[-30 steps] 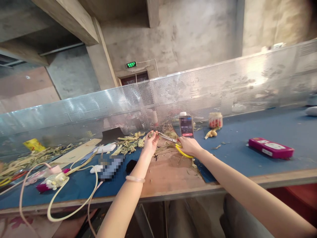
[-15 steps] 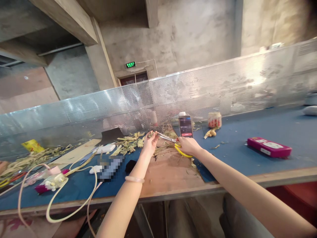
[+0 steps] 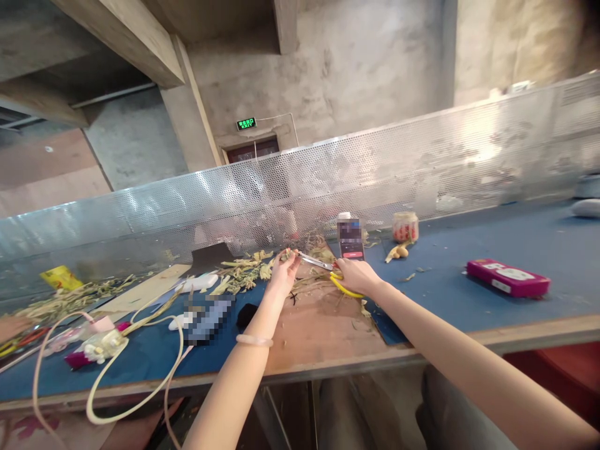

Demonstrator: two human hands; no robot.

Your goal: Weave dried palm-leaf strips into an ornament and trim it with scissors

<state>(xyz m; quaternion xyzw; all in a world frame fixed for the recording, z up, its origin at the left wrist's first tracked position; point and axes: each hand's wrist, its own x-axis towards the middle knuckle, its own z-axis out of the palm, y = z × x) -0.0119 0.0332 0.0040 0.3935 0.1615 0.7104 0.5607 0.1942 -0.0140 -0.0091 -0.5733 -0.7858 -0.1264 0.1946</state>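
Note:
Yellow-handled scissors point(image 3: 316, 260) are gripped in my right hand point(image 3: 356, 276), their blades pointing left toward my other hand. My left hand point(image 3: 284, 269) is closed, fingertips pinching a small piece of dried plant point(image 3: 287, 254) by the blade tips. How much plant is between the blades is too small to tell. Beneath both hands lies a brown board point(image 3: 323, 325) with dry scraps on it. A pile of dried stalks and husks point(image 3: 248, 272) spreads to the left of my left hand. Just behind my right hand stands a phone point(image 3: 350, 239) with its screen lit.
To the right are a jar point(image 3: 405, 227), a small tan bulb-like piece point(image 3: 398, 252) and a magenta pack point(image 3: 509, 279). Looped cables point(image 3: 140, 409), a power strip point(image 3: 105, 345) and more stalks point(image 3: 70, 299) occupy the left. A perforated metal screen point(image 3: 300, 181) runs along the back. Part of another person's hand point(image 3: 14, 326) shows at far left.
The scissor blades look more closed than before, while both my hands stay almost in place. The other person's hand at far left has come further into view.

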